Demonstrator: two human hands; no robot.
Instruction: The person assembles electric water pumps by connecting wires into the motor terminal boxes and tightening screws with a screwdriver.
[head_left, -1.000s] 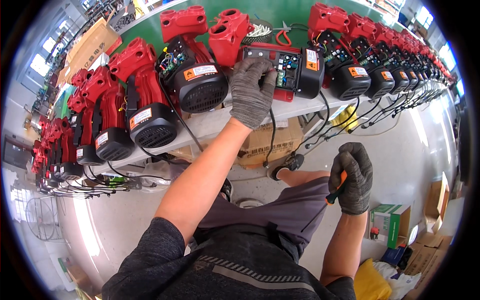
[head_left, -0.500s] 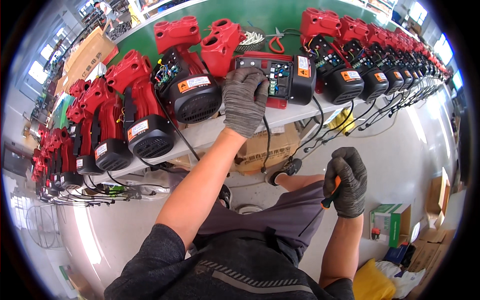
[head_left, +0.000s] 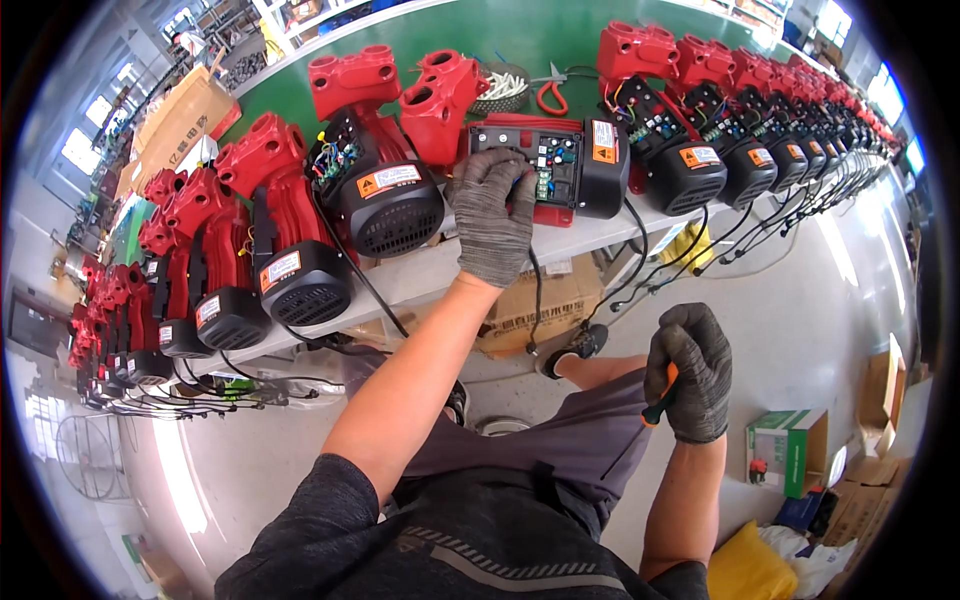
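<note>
My left hand (head_left: 492, 215), in a grey knitted glove, rests at the near left edge of an electric pump (head_left: 603, 178) with a red body and black motor cover. Its fingers are bent over the pump's uncovered terminal box (head_left: 558, 160), where a circuit board shows. What the fingertips pinch is hidden beneath them. Away from the bench, over the floor at right, my right hand (head_left: 692, 375), gloved alike, is closed round a screwdriver (head_left: 655, 405) with an orange and dark green handle. The screwdriver's thin shaft points down toward my leg.
Red and black pumps (head_left: 385, 200) line the bench (head_left: 400, 290) on both sides, their black cables (head_left: 640, 260) hanging off its front edge. Behind are a mesh bowl (head_left: 505, 90) of white pieces and red-handled pliers (head_left: 552, 95). A cardboard box (head_left: 540, 305) sits underneath; a green-white carton (head_left: 790, 450) stands right.
My left hand has shifted slightly down and right, its fingertips now nearer the circuit board. The right hand keeps the screwdriver and has sunk a little.
</note>
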